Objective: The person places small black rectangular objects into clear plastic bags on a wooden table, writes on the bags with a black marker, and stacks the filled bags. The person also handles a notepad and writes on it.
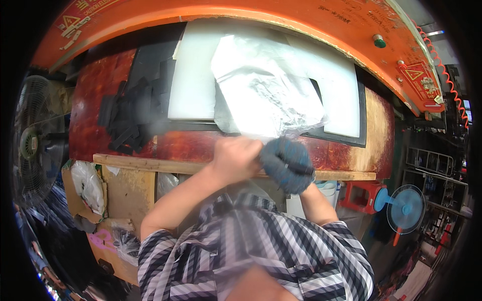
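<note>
A shiny clear plastic bag (266, 85) lies spread over white foam-like sheets (193, 75), its near end gathered toward me. My bare left hand (237, 159) is closed on that near end, just above the bench's front edge. Right beside it, my right hand (286, 165), in a dark blue-grey knit glove, is also closed, its fingers curled against the bag's end. Some see-through film hangs below the two hands. The fingertips are partly hidden, and what lies inside the bag is washed out by glare.
Black strips (131, 113) are heaped on the red-brown bench (95, 105) at left. Orange machine housing (281, 15) with a green button (379, 41) spans the far side. A blue fan (405, 206) and red stool (359, 195) stand at right, a carton (75, 188) at lower left.
</note>
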`<state>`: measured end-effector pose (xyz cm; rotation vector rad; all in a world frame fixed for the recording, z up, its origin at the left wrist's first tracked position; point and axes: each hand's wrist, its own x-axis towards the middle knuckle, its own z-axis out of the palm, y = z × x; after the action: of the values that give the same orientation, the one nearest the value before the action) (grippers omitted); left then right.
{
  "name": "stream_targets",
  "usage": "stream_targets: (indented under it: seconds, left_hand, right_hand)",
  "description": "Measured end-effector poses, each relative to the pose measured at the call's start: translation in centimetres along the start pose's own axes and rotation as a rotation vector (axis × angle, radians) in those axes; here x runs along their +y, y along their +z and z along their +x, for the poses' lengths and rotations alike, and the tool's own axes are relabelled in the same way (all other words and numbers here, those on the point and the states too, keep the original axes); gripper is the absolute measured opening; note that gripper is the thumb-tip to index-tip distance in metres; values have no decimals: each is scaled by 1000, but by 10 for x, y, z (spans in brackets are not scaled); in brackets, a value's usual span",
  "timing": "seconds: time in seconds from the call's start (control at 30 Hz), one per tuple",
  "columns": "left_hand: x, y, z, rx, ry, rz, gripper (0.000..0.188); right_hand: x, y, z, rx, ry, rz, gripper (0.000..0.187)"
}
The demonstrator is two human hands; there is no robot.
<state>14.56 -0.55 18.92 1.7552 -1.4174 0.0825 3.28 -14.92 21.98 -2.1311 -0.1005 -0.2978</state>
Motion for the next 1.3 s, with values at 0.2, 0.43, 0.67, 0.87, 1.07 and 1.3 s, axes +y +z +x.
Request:
stream_targets:
  seconds: [0.2,0.43,0.67,0.87,1.07,1.3]
  left_hand:
    - [-7,-28,-4,-130,-184,-41,17]
    - [-43,-71,-6,43,-839,-227,10]
    - [-94,22,22,68,-279,257,27]
    - [-106,26,15,-9,-248,336,28]
    - [-109,22,17,-48,-274,317,29]
    - [-112,18,18,-30,-269,276,29]
  right_hand:
    - [-16,-29,2,-354,-46,-530,26]
    - [-24,-88,31,-49,-1,-501,29]
    - [122,-32,61,285,381,359,17]
    - [133,-19,63,63,59,-66,12]
    - [139,-15,66,-8,129,-129,14]
    - [138,-14,69,-136,136,-376,15]
